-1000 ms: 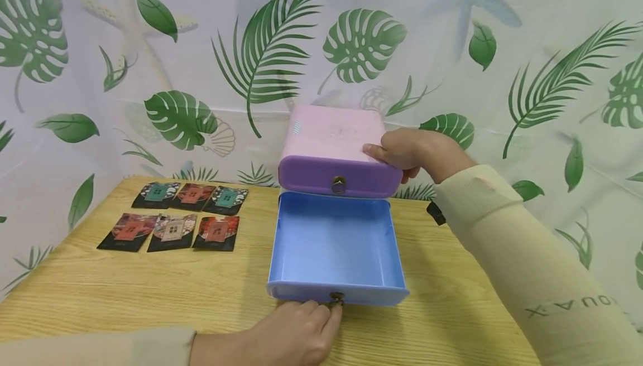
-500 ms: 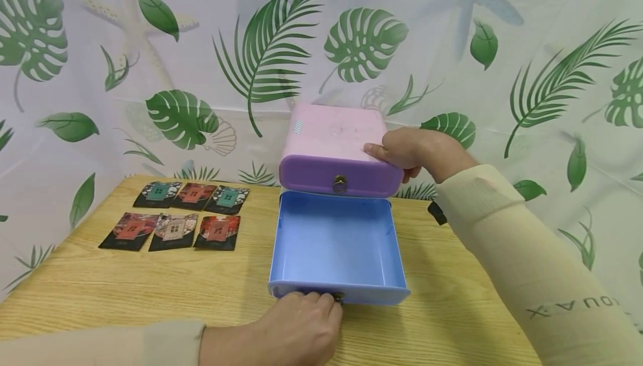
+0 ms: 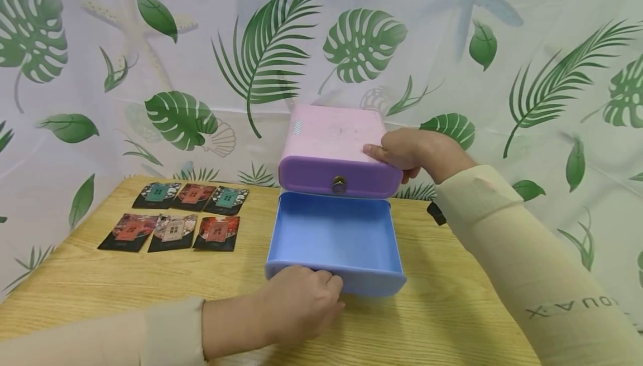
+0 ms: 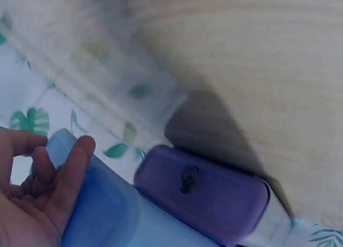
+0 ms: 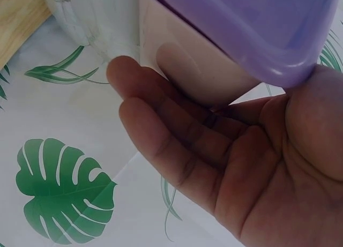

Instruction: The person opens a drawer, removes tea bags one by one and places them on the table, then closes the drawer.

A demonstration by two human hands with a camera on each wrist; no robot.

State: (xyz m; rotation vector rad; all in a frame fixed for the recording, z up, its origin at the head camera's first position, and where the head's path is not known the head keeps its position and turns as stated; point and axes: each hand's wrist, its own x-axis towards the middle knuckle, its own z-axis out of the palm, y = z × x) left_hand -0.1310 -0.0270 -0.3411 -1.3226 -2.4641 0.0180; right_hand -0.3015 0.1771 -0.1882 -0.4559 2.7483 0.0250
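Observation:
A small two-drawer box with a pink top (image 3: 334,129) stands near the back of the table. Its upper purple drawer (image 3: 311,175) is closed and carries a ring knob (image 3: 339,185). Below, the blue drawer (image 3: 372,281) is pulled far out, with nothing inside. My left hand (image 3: 303,304) grips the blue drawer's front panel, hiding its knob in the head view. In the left wrist view, fingers (image 4: 77,158) lie over the blue front. My right hand (image 3: 409,151) holds the box's upper right corner, thumb on top, its other fingers (image 5: 166,134) along the side.
Several dark printed packets (image 3: 173,231) lie in two rows on the left of the wooden table (image 3: 125,299). A leaf-patterned curtain (image 3: 261,31) hangs right behind the box. A small black object (image 3: 436,213) shows beside the right sleeve.
My left hand has shifted up from the knob onto the blue drawer's front panel. The panel now sits slightly higher and farther back. The right hand stays put.

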